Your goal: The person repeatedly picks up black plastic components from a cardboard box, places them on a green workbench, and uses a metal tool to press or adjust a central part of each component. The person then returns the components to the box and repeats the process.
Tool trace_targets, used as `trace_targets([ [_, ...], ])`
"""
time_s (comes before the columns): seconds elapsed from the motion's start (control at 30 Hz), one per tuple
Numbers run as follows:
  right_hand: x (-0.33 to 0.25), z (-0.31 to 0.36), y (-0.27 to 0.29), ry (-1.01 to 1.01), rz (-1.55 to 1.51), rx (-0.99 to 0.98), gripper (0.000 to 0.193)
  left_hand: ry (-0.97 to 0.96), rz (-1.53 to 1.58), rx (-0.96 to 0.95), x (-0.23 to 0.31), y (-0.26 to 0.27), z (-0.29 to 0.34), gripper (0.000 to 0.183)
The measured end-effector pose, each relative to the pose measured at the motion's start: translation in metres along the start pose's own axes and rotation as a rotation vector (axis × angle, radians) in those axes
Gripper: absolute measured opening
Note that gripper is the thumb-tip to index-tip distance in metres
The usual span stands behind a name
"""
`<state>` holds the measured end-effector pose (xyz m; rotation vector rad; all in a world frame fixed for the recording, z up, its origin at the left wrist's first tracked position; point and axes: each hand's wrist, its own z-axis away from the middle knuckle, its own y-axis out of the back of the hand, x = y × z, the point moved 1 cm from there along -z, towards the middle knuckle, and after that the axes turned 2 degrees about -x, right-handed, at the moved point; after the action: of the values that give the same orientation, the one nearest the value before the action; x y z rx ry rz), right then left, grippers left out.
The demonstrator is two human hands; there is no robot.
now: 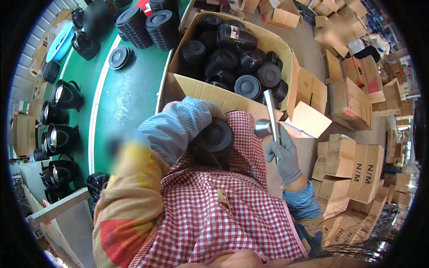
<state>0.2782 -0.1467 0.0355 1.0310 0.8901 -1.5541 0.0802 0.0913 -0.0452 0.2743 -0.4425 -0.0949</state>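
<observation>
Workshop floor; green bench (120,98) fills the left of the frame, stacked cartons (353,174) the right, edges bent and corners lost to black. Blurred patches mask spots at upper left, upper right and left of centre; what lies beneath cannot be read.

Black round part (215,136) at frame centre, against the lap of a red-and-white checked apron (210,196); its flat round face shows, its lower portion sinks into shadow. Left hand (216,111) at the part's upper edge, largely covered by its own blue checked sleeve (178,125); fingers out of sight, so grasp or mere contact cannot be told.

Right hand (283,156), grey-gloved, right of centre: fingers closed round a metal hand tool (271,109), a pale bar with a rounded silvery piece at its side. Glove covers part of the bar; exact kind uncertain.

Open cardboard box (210,91), top centre: heaped black parts (223,58) overlap, lower ones concealed. Black pots (62,138) at far left, partly overlapping.
</observation>
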Motion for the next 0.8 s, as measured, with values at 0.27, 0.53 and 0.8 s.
trace_targets([
  [0.27, 0.029, -0.027, -0.016, 0.193, -0.016, -0.029, 0.073, -0.505, 0.139, -0.031, -0.086, -0.043, 0.017, 0.062],
  [0.53, -0.002, -0.154, -0.105, 0.409, 0.354, -0.306, 0.068, -0.698, 1.300, 0.776, -0.169, -0.062, 0.165, 0.063],
  [0.8, 0.041, -0.286, -0.291, 0.597, 0.939, -0.626, 0.066, -0.418, 1.197, 0.797, -0.260, -0.109, 0.276, 0.023],
])
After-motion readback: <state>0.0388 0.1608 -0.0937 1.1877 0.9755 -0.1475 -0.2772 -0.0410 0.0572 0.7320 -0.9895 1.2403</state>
